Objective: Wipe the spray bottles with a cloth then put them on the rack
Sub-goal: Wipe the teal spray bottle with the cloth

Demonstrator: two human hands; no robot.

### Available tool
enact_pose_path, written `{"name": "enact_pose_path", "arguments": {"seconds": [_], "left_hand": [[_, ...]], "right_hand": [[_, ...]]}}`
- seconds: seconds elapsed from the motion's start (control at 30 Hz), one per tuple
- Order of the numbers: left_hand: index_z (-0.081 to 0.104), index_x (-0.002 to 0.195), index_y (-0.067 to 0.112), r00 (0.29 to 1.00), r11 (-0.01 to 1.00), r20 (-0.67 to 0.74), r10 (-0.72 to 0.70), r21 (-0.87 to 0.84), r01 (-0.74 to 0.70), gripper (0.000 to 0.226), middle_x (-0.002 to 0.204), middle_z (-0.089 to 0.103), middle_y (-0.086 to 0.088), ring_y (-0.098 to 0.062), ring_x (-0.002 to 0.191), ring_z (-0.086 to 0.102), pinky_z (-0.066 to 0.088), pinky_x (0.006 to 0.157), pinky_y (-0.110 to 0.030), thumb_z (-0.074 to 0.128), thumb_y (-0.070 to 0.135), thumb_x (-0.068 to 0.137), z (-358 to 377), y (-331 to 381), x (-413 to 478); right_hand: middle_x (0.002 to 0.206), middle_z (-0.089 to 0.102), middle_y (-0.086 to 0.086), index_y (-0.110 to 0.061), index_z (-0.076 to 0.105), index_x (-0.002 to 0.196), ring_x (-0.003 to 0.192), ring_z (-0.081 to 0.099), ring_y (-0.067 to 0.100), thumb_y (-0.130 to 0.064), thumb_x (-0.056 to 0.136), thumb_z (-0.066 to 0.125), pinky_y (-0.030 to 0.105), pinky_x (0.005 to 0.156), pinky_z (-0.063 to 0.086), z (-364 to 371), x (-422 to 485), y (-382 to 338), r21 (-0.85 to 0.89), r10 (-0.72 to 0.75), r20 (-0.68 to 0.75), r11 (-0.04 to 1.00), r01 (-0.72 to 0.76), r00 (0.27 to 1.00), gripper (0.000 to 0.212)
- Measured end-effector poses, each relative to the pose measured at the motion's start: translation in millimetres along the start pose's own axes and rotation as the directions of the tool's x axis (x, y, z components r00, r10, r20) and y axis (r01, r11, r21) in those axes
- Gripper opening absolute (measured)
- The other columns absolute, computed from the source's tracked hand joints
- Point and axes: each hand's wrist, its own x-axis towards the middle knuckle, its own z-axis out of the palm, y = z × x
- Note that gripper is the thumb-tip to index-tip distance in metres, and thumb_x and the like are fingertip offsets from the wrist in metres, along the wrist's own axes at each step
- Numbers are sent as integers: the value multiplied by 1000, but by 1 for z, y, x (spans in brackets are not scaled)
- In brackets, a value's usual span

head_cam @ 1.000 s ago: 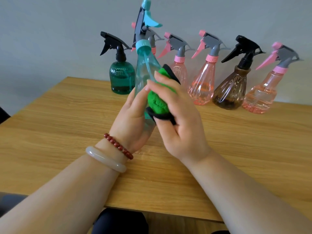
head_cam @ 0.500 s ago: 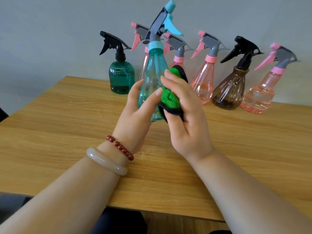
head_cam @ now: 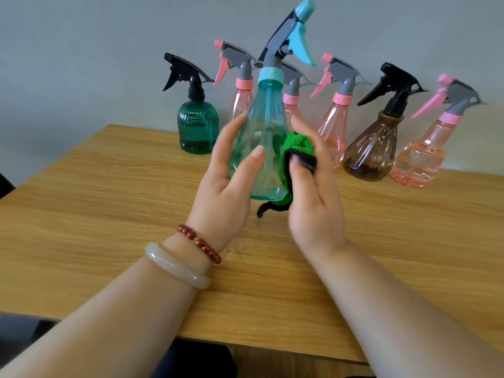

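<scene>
One teal bottle [head_cam: 261, 148] is up off the table [head_cam: 109, 214] in our hands, tilted, with its trigger head leaning up and to the right. Our left hand [head_cam: 226, 184] grips the body from the left, thumb across the front and fingers round the back. Our right hand [head_cam: 313, 203] pinches the cloth [head_cam: 296, 144], thumb down on its black edge, and presses the green side against the bottle's right flank. A black tail of cloth dangles under the base.

What's new? A second ago the head stood more upright and our right fingers were spread over the cloth at the front of the body. Since then we've swung the head over to the right, and the cloth has worked round to the side and down toward the base. So the wipe looks well under way, taking in fresh faces of the plastic. We'd judge the base and the trigger head remain before this one is ready to go.

Behind it, six bottles stand along the far edge against the wall: a green bottle [head_cam: 197, 132] at the left, a brown bottle [head_cam: 373, 151] toward the right, and pink bottles [head_cam: 334, 132] around them. We can't tell whether those are wiped. No rack is in view.
</scene>
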Motion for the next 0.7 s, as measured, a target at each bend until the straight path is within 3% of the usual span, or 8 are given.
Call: {"name": "enact_pose_path", "arguments": {"seconds": [0.13, 0.17, 0.23, 0.33, 0.43, 0.57, 0.63, 0.7], "left_hand": [[28, 145, 45, 995, 962, 42, 92, 253, -99, 46, 136, 41, 24, 20, 125, 35, 30, 101, -3, 38, 43, 100, 0, -4, 0], [28, 146, 44, 994, 962, 54, 99, 249, -110, 46, 137, 41, 25, 18, 127, 35, 31, 103, -6, 38, 42, 101, 1, -5, 0], [27, 150, 37, 993, 982, 77, 94, 157, -105, 55, 148, 40, 17, 4, 138, 36, 35, 114, -27, 44, 42, 97, 0, -6, 0], [27, 151, 30, 995, 997, 48, 83, -8, -83, 67, 154, 41, 1, -15, 141, 40, 39, 113, -47, 55, 41, 91, -1, -5, -1], [36, 146, 37, 999, 992, -5, 52, -114, -52, 60, 151, 46, -2, -23, 140, 43, 38, 111, -54, 58, 43, 90, -2, -3, -1], [44, 136, 55, 1000, 987, -28, 12, -158, -17, 50, 151, 45, 0, -28, 139, 43, 39, 108, -58, 58, 50, 88, -3, -3, -1], [42, 137, 54, 1000, 990, -15, 5, -144, -8, 50, 149, 48, 2, -25, 137, 46, 41, 108, -56, 56, 50, 89, -2, -2, -1], [41, 140, 48, 1000, 992, 1, 8, -130, -7, 51, 147, 51, 3, -22, 135, 50, 42, 107, -55, 53, 47, 91, -2, -3, 0]], "right_hand": [[138, 45, -15, -9, 42, 140, 134, 40, -3, -6, 100, 42, 16, 111, 30, -2, 1, -3, -101, -51, -32, 994, 47, 998, 41], [139, 46, -10, -7, 42, 141, 136, 40, 2, -7, 100, 42, 20, 113, 30, -2, 1, -4, -109, -60, -34, 992, 56, 998, 41], [142, 45, -3, -5, 42, 141, 139, 38, 9, -8, 100, 41, 24, 115, 29, -3, 1, -5, -123, -107, -1, 987, 106, 994, 41], [145, 42, 8, -7, 40, 138, 142, 36, 18, -10, 97, 42, 34, 117, 29, -4, 0, -8, -144, -236, 96, 958, 248, 967, 41], [141, 46, 5, -6, 43, 136, 139, 41, 15, -10, 97, 42, 30, 114, 31, -1, 1, -5, -151, -239, 58, 958, 245, 969, 39], [126, 51, -21, -15, 48, 133, 119, 46, -15, -9, 101, 39, 6, 98, 34, 5, 1, -4, -13, 26, -78, 1000, -27, 997, 34], [133, 52, -10, -9, 48, 134, 128, 45, -5, -9, 99, 41, 15, 106, 34, 4, 0, -6, -92, -59, -42, 994, 55, 997, 36], [141, 49, 12, -2, 50, 133, 138, 41, 18, -8, 95, 45, 31, 115, 31, 1, -3, -7, -243, -250, 94, 933, 266, 964, 38]]}}
